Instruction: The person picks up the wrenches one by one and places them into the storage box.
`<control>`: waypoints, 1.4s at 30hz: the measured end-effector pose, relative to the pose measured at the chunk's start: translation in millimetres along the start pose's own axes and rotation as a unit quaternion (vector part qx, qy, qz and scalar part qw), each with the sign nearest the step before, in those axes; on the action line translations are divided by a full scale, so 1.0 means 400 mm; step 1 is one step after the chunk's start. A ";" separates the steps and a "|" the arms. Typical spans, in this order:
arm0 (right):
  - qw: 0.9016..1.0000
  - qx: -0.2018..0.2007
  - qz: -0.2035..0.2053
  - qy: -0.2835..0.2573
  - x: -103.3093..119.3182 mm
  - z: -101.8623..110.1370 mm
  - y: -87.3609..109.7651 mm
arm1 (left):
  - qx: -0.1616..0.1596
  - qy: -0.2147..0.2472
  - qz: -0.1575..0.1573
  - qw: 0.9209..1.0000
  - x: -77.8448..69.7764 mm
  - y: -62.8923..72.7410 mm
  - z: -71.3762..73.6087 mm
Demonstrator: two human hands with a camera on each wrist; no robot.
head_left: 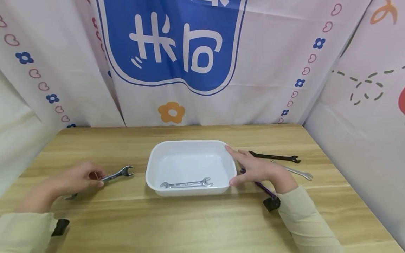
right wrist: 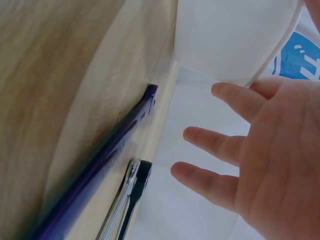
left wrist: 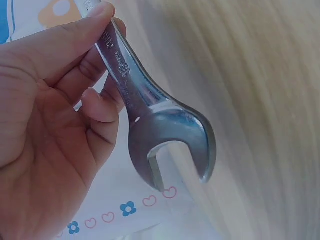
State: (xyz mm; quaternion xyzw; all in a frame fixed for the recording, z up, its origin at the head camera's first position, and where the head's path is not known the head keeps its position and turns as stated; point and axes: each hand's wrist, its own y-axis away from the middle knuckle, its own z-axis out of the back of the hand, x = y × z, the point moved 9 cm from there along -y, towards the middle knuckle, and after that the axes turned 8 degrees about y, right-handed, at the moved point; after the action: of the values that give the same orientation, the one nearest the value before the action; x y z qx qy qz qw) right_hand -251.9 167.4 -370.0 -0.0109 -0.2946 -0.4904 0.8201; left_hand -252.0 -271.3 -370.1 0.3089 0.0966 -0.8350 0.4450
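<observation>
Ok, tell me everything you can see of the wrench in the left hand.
The wrench is a shiny silver open-ended spanner, metal by its look, with lettering stamped along its flat shank. Its open jaw points toward the white tray and stops short of it. The left hand pinches the shank between thumb and curled fingers. The other end pokes out behind the hand. Whether it rests on the wooden table or is just lifted, I cannot tell.
</observation>
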 end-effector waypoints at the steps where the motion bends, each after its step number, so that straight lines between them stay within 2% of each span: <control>1: 1.000 0.000 0.001 0.001 0.000 0.000 0.000 | -0.002 0.001 0.003 1.000 -0.003 0.000 0.002; 6: 1.000 -0.001 0.001 0.002 -0.004 -0.001 -0.002 | -0.014 -0.009 0.037 0.999 -0.016 -0.001 0.021; 10: 1.000 -0.006 0.006 0.003 -0.005 0.001 -0.005 | -0.035 -0.036 0.042 0.998 -0.033 -0.005 0.042; 16: 1.000 -0.007 0.004 -0.002 -0.006 0.005 -0.002 | -0.056 -0.067 0.034 0.996 -0.055 -0.014 0.063; 27: 1.000 -0.006 -0.008 -0.007 -0.018 0.011 0.003 | -0.071 -0.075 0.028 0.994 -0.076 -0.018 0.088; 33: 1.000 -0.007 -0.007 -0.010 -0.018 0.012 0.007 | -0.092 -0.090 0.002 0.992 -0.111 -0.019 0.103; 38: 1.000 0.009 -0.008 -0.007 -0.010 0.003 -0.001 | -0.120 -0.121 -0.041 0.984 -0.151 0.000 0.097; 42: 1.000 0.014 -0.011 -0.004 -0.007 -0.002 -0.006 | -0.133 -0.134 -0.069 0.979 -0.190 -0.001 0.089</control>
State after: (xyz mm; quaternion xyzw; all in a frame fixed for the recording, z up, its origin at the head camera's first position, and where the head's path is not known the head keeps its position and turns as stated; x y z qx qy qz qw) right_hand -254.5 168.2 -372.7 0.0016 -0.3048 -0.4956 0.8133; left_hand -236.1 -234.5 -296.3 0.1245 0.1677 -0.8773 0.4320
